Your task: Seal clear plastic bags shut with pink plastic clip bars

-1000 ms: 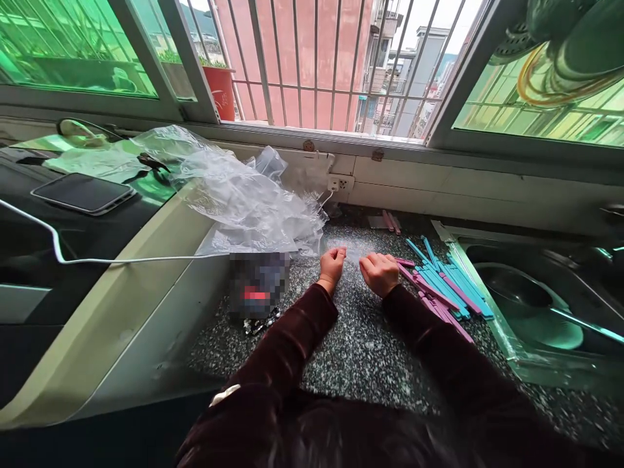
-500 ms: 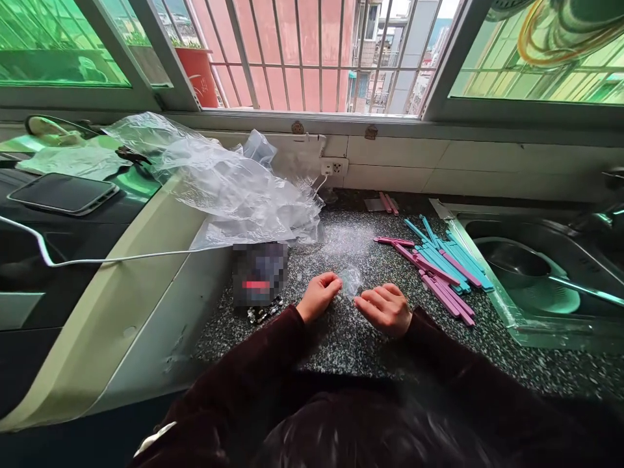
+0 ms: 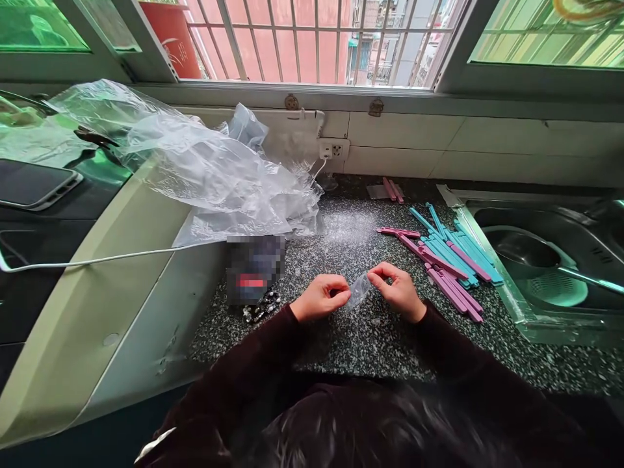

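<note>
Over a speckled counter (image 3: 375, 344), you pinch a small clear plastic piece (image 3: 359, 292) between your two bare hands, thumbs and forefingers nearly closed on it. Your left hand (image 3: 320, 299) grips its lower-left side and your right hand (image 3: 400, 294) its upper-right corner, so that the film spans the narrow gap between your fingertips. Its long axis appears to slant, the near end toward your left hand and the far end toward your right; crumpling makes its exact outline hard to tell. Neither hand is clearly the nearer, as both touch it. Pink strips (image 3: 451, 289) and blue strips (image 3: 439, 250) lie in a loose pile beyond your right hand, beside the sink (image 3: 602, 257). Beyond your left hand, a blurred dark item (image 3: 256, 263) sits near a large heap of clear plastic (image 3: 219, 179).
</note>
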Demonstrator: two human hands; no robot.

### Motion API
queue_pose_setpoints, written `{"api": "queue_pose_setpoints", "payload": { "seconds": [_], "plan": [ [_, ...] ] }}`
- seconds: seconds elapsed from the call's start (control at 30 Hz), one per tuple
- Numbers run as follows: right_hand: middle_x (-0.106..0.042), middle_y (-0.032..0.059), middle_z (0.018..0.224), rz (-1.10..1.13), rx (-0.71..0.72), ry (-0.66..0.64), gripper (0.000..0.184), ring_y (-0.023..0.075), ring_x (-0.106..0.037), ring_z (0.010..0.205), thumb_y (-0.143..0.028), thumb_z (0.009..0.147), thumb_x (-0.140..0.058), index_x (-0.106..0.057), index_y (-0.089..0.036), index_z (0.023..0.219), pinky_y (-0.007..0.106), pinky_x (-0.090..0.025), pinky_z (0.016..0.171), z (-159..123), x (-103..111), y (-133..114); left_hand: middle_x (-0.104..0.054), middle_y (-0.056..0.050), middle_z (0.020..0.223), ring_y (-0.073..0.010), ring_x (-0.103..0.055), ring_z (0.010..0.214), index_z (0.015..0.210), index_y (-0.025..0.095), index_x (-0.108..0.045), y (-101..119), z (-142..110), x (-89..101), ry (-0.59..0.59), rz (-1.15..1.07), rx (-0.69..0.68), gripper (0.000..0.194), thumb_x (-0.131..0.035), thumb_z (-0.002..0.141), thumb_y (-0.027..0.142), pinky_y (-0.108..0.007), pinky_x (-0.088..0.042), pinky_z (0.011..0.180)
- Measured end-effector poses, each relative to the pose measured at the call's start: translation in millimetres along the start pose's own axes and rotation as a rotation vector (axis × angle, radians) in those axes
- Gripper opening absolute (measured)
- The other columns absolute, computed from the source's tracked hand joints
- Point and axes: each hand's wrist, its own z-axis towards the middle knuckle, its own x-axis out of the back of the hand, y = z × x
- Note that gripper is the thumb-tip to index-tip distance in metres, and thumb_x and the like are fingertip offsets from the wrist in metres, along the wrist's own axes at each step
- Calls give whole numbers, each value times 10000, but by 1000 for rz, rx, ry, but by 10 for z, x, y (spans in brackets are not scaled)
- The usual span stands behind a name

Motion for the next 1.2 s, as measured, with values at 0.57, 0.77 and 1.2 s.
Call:
{"api": "queue_pose_setpoints", "payload": {
  "seconds": [0.57, 0.77, 1.2],
  "plan": [
    [-473, -27, 553, 211, -144, -2, 304, 97, -400, 529, -444, 736, -601, -543, -178, 601, 238, -344, 515, -11, 32, -8, -494, 4, 551, -99, -424, 537, 558, 165, -514, -15, -6, -10, 27, 20, -30, 257, -513, 763, 318, -223, -342, 534],
    [-441, -28, 549, 295, -160, -5, 338, 95, -378, 527, -477, 725, -607, -513, -183, 585, 238, -323, 504, -14, 41, -18, -489, -5, 556, -102, -435, 544, 571, 164, -538, -57, -2, -19, 109, 90, -72, 291, -482, 806, 327, -223, -353, 545],
    [-429, -24, 566, 344, -145, 17, 315, 98, -364, 536, -438, 734, -618, -512, -186, 576, 247, -304, 505, -33, 82, -22, -553, -41, 664, -103, -508, 597, 708, 153, -663, -103, -32, -31, 265, 211, -238, 263, -501, 851, 303, -214, -412, 553]
  ]
}}
